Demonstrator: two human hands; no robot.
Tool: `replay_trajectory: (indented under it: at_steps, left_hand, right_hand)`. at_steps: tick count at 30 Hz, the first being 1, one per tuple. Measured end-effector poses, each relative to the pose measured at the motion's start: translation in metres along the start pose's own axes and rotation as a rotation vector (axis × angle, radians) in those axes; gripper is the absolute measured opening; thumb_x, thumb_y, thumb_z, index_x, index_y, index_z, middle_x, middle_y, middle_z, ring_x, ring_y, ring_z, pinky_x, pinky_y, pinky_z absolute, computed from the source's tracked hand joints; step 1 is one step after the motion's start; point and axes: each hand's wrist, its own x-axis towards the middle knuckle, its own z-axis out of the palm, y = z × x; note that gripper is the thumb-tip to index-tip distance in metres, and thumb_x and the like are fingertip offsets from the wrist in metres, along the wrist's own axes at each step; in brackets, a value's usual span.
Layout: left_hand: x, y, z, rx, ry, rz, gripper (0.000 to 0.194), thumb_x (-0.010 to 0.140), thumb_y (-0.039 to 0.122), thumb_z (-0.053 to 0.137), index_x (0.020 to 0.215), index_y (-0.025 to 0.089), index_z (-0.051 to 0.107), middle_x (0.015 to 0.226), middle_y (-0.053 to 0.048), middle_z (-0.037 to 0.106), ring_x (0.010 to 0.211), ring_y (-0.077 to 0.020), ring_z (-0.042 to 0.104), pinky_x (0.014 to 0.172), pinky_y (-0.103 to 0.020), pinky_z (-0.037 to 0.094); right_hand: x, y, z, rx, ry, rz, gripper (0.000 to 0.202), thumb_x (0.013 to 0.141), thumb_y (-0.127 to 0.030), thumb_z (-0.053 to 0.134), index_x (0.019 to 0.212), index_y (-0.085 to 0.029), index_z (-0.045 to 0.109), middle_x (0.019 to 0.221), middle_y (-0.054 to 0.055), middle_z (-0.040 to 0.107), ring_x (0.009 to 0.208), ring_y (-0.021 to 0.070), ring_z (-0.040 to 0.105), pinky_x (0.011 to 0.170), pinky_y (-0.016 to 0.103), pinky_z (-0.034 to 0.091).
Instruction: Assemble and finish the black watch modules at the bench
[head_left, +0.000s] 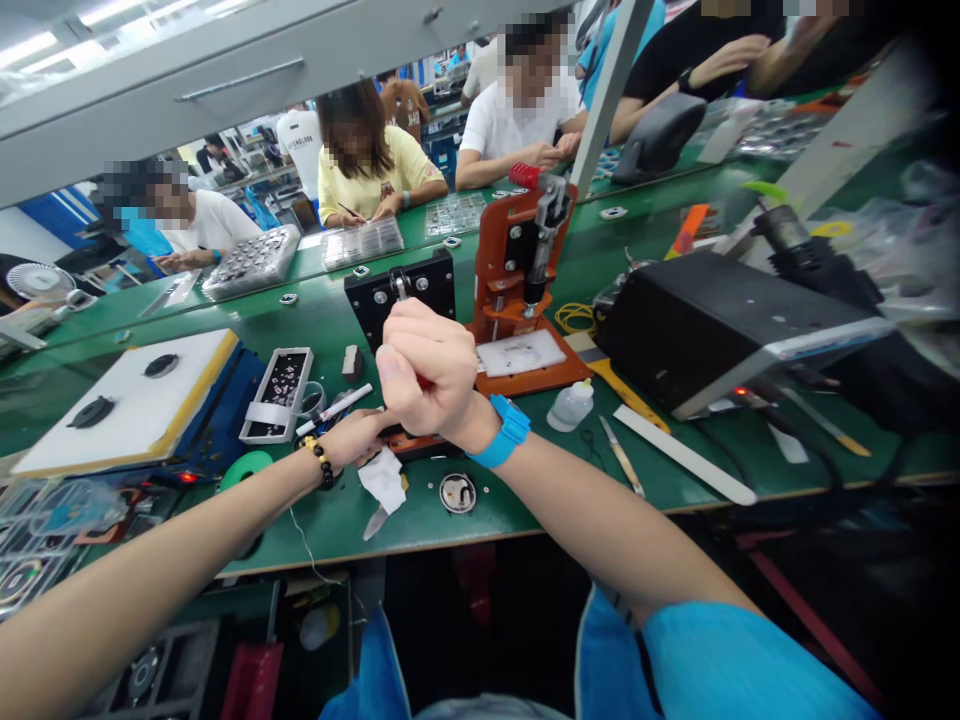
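Note:
My right hand (429,365), with a blue band at the wrist, is closed in a fist around the lever handle of a black hand press (439,282). Only a bit of red handle shows behind the fingers. Low at the press's orange-brown base, my left hand (358,437) wears a beaded bracelet; its fingertips are hidden behind the right hand, so what they touch cannot be seen. Just in front lie a crumpled white tissue (382,478), a blade (375,522) and a round metal watch-like part (457,493).
To the right stand an orange toggle press (491,235), a small bottle (570,405), a yellow brush (630,385) and a black box (690,320). On the left are a white-topped heating box (135,400) and a tray of small parts (279,395). Co-workers sit across a conveyor belt (322,285).

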Motion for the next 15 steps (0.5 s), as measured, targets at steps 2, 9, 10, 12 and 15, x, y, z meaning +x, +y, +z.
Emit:
replay_trajectory:
  at_steps: [2, 9, 10, 12, 15]
  left_hand:
    - [0.0003, -0.0009, 0.0000, 0.003, 0.002, 0.006, 0.043, 0.090, 0.060, 0.059, 0.076, 0.019, 0.053, 0.054, 0.007, 0.029, 0.046, -0.0076, 0.019, 0.050, -0.028, 0.010]
    - [0.0034, -0.0063, -0.0017, 0.023, -0.002, 0.046, 0.046, 0.086, 0.064, 0.061, 0.081, 0.019, 0.057, 0.055, 0.007, 0.028, 0.048, -0.0084, 0.020, 0.051, -0.027, 0.011]
    - [0.0037, -0.0066, -0.0020, 0.026, -0.001, 0.046, 0.047, 0.085, 0.066, 0.061, 0.083, 0.018, 0.058, 0.055, 0.007, 0.029, 0.049, -0.0085, 0.020, 0.051, -0.027, 0.011]
    - [0.0044, -0.0070, -0.0025, 0.035, 0.002, 0.040, 0.050, 0.083, 0.068, 0.062, 0.084, 0.018, 0.059, 0.055, 0.007, 0.029, 0.048, -0.0086, 0.020, 0.050, -0.027, 0.011]
    - [0.0056, -0.0068, -0.0033, 0.041, -0.004, 0.031, 0.051, 0.082, 0.069, 0.063, 0.083, 0.019, 0.059, 0.055, 0.007, 0.029, 0.048, -0.0085, 0.020, 0.050, -0.027, 0.011]
  right_hand:
    - [0.0000, 0.0001, 0.0002, -0.008, -0.003, 0.000, 0.037, 0.096, -0.015, 0.043, 0.066, -0.025, 0.024, 0.059, -0.004, 0.030, 0.058, 0.0136, 0.029, 0.059, 0.034, 0.029]
    - [-0.0006, 0.0004, -0.0004, -0.055, -0.022, 0.003, 0.036, 0.098, -0.018, 0.040, 0.067, -0.026, 0.022, 0.059, -0.003, 0.030, 0.058, 0.0136, 0.029, 0.060, 0.034, 0.029]
    - [-0.0004, 0.0004, -0.0005, -0.062, -0.024, 0.003, 0.036, 0.098, -0.019, 0.040, 0.067, -0.026, 0.021, 0.059, -0.003, 0.030, 0.058, 0.0137, 0.029, 0.060, 0.034, 0.029]
    - [0.0003, 0.0002, -0.0007, -0.072, -0.029, 0.004, 0.036, 0.098, -0.019, 0.039, 0.068, -0.026, 0.020, 0.059, -0.004, 0.029, 0.057, 0.0136, 0.029, 0.060, 0.034, 0.030]
    - [0.0013, -0.0002, -0.0008, -0.077, -0.039, 0.002, 0.036, 0.097, -0.018, 0.039, 0.068, -0.026, 0.019, 0.059, -0.004, 0.029, 0.057, 0.0134, 0.029, 0.059, 0.034, 0.030]
